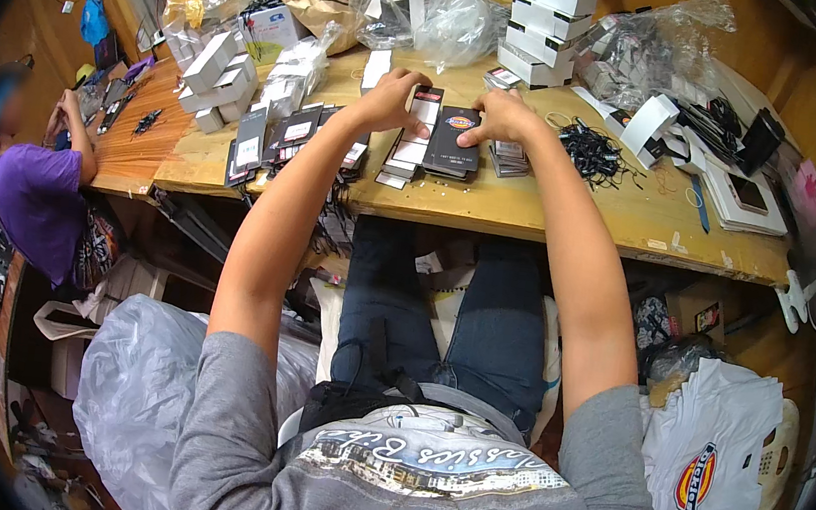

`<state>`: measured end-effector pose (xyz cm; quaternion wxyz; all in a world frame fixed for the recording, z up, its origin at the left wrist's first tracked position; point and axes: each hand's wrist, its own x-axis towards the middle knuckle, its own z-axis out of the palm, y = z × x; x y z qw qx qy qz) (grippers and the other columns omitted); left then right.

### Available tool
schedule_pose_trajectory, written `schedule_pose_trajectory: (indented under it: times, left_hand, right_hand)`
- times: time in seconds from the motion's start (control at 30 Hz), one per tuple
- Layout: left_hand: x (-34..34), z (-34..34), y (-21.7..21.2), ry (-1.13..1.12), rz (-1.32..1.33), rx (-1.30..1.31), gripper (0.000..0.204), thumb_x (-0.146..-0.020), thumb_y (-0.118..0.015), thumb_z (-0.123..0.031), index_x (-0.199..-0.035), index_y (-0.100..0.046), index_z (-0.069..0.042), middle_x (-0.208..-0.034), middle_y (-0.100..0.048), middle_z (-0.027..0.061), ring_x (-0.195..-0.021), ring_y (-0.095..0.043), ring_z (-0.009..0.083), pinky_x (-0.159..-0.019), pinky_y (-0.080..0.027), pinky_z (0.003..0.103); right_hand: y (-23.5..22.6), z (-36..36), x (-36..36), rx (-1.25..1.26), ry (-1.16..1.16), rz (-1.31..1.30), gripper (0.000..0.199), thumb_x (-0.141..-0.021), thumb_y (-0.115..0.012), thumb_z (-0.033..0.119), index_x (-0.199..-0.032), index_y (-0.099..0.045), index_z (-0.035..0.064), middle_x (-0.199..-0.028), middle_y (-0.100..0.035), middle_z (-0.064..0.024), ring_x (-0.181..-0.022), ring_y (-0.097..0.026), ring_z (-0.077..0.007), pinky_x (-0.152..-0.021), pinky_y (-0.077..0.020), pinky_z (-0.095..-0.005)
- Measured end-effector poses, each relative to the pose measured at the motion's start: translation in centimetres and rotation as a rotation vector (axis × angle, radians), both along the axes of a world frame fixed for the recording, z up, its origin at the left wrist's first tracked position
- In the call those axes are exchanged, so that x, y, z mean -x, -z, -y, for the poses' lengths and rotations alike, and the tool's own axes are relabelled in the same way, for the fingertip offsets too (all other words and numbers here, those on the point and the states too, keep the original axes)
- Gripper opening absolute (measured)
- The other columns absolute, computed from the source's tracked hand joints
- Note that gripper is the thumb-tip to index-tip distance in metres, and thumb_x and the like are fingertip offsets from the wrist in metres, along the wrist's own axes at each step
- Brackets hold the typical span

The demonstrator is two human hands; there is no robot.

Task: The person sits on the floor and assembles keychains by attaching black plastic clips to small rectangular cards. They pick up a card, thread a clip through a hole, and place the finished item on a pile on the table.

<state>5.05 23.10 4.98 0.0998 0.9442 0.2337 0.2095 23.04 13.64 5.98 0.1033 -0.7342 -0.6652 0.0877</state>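
Both your hands are out over the middle of the wooden desk (574, 209), forearms running up from the lower edge.

Left hand (390, 100): grip closed on a narrow black-and-white card tag (421, 121), thumb on its face, fingers curled over the top end. The tag sits tilted on a fanned stack of similar tags just left of centre.

Right hand (504, 117): fingertips pressed on the top edge of a black card with an orange emblem (455, 140), which lies flat on its own small pile. Whether that grip clamps it or only pins it, you cannot tell.

The two piles touch, side by side, set back from the near desk edge. A bare strip of wood runs along that edge in front of them.

Left: rows of black tags (281, 135) crowd close. Right: a tangle of black strings (596, 154) lies just beside your right wrist, then open wood. Behind: stacked white boxes (545, 24) and clear plastic bags (436, 11) wall off the far side.

Far left, another person in a purple shirt (37, 198) works at an adjoining surface, well apart.
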Motion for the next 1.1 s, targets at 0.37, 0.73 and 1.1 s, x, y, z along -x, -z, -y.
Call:
schedule_pose_trajectory:
  times: [0.37, 0.73, 1.1]
  left_hand:
    - [1.1, 3.7, -3.9, -0.231, 0.734, 0.466, 0.030, -0.065, -0.067, -0.008, -0.092, -0.055, 0.001, -0.065, -0.054, 0.0002, -0.055, -0.048, 0.0044, -0.049, -0.040, 0.018]
    - [-0.9, 0.5, -0.5, -0.276, 0.551, 0.177, 0.028, -0.065, -0.066, -0.016, -0.087, -0.058, -0.001, -0.069, -0.060, 0.0107, -0.058, -0.056, 0.0171, -0.059, -0.043, 0.030]
    - [-1.5, 8.3, -3.5, -0.036, 0.851, 0.863, 0.020, -0.071, -0.062, -0.014, -0.081, -0.059, 0.003, -0.071, -0.057, 0.0047, -0.059, -0.051, 0.0086, -0.051, -0.041, 0.020]
  right_hand:
    - [-3.8, 3.3, 0.5, -0.573, -0.135, -1.055, 0.023, -0.066, -0.062, 0.000, -0.088, -0.054, 0.0007, -0.059, -0.056, -0.0068, -0.045, -0.048, -0.0077, -0.038, -0.0397, -0.0190]
    - [-3.3, 4.2, -1.2, -0.592, -0.047, -1.077, 0.021, -0.069, -0.060, 0.002, -0.088, -0.054, -0.0004, -0.059, -0.055, -0.0055, -0.045, -0.048, -0.0067, -0.038, -0.0391, -0.0180]
    - [-3.0, 5.2, 1.1, -0.578, -0.215, -1.096, 0.023, -0.069, -0.061, 0.002, -0.091, -0.056, -0.0004, -0.063, -0.054, -0.0036, -0.048, -0.048, -0.0068, -0.042, -0.0405, -0.0183]
